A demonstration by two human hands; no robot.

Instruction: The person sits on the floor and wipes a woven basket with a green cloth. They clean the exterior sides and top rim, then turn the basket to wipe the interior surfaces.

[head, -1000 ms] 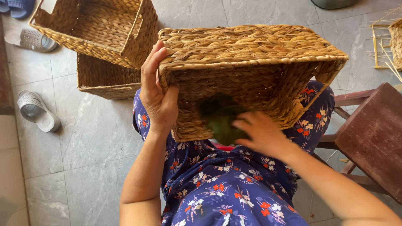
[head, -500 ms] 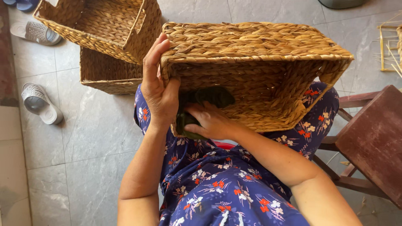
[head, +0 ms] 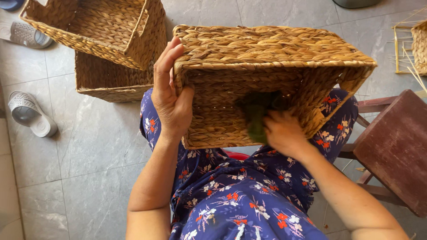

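Grey tiled floor (head: pixel 89 146) lay under a woven basket (head: pixel 267 49) tipped on the lap. Left hand (head: pixel 171 100) gripped its rim (fingers wrapped over); right hand (head: pixel 282 133) closed around a green cloth (head: pixel 255 118) inside it.

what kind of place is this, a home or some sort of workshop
Probably a small home basket-weaving workspace: finished woven baskets stacked on the tiled floor, loose weaving sticks beside a half-made piece, and sandals lying about.
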